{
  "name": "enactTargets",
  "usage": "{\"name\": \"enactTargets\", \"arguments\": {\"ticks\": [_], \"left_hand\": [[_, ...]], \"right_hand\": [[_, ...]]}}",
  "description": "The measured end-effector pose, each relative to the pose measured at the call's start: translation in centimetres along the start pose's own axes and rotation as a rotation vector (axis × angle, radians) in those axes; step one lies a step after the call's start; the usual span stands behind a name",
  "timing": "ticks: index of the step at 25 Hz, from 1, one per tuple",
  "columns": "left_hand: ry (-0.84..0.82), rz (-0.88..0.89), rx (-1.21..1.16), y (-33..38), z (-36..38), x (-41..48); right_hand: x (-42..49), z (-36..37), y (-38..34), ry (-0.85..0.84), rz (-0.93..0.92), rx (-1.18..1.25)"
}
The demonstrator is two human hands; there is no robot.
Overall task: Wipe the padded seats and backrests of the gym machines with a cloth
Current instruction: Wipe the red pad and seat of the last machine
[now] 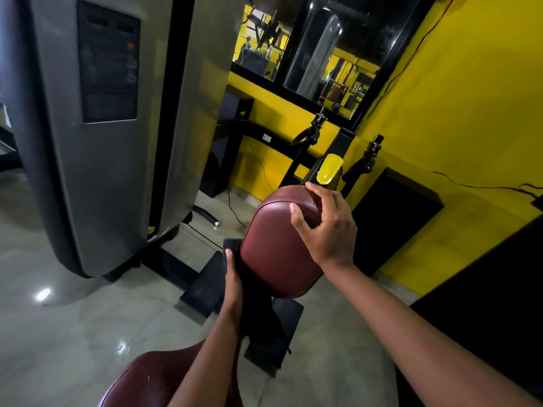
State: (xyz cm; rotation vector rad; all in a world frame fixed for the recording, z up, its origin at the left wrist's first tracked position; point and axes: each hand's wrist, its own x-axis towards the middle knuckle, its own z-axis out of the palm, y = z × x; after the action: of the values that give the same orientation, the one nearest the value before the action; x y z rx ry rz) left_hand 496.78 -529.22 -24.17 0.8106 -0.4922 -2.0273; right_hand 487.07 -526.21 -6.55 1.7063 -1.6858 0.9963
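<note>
A maroon padded backrest (276, 248) stands upright in the middle of the view. My right hand (326, 227) grips its top right edge, thumb on the front face and fingers curled over the top. My left hand (233, 286) presses a dark cloth (252, 292) against the pad's lower left side; the cloth hangs down below the hand. A maroon padded seat (152, 380) shows at the bottom edge, partly behind my left forearm.
A tall grey weight-stack shroud (117, 127) rises at the left. Black footplates (205, 289) lie on the glossy floor under the pad. A yellow lever handle (329, 168) and black machine arms stand behind it. Yellow walls and a mirror (323, 54) close off the back and right.
</note>
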Motion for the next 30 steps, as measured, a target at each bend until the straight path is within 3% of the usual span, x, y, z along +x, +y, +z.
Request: {"name": "enactTargets", "arguments": {"ticks": [2, 6, 10, 16, 21, 27, 30], "left_hand": [[0.025, 0.010, 0.033, 0.9, 0.0, 0.3], [0.019, 0.198, 0.193, 5.4, 1.4, 0.4], [0.086, 0.022, 0.093, 2.3, 0.3, -0.4], [0.230, -0.076, 0.246, 1.4, -1.1, -0.1], [0.292, 0.001, 0.378, 3.9, -0.5, -4.1], [0.296, 0.037, 0.391, 5.2, -0.5, -7.7], [0.254, 0.032, 0.379, 5.0, -0.7, -8.6]], "right_hand": [[0.0, -0.1, -0.1, -0.004, -0.003, 0.000], [0.0, -0.1, 0.1, 0.007, 0.011, 0.002], [-0.2, 0.1, -0.1, 0.010, 0.029, -0.006], [-0.4, -0.9, -0.6, -0.067, 0.125, 0.075], [-2.1, -3.3, -1.6, -0.173, 0.333, 0.358], [-9.1, -5.8, -5.1, 0.037, 0.612, 0.649], [-12.1, -5.2, -7.0, 0.011, 0.804, 0.814]]}}
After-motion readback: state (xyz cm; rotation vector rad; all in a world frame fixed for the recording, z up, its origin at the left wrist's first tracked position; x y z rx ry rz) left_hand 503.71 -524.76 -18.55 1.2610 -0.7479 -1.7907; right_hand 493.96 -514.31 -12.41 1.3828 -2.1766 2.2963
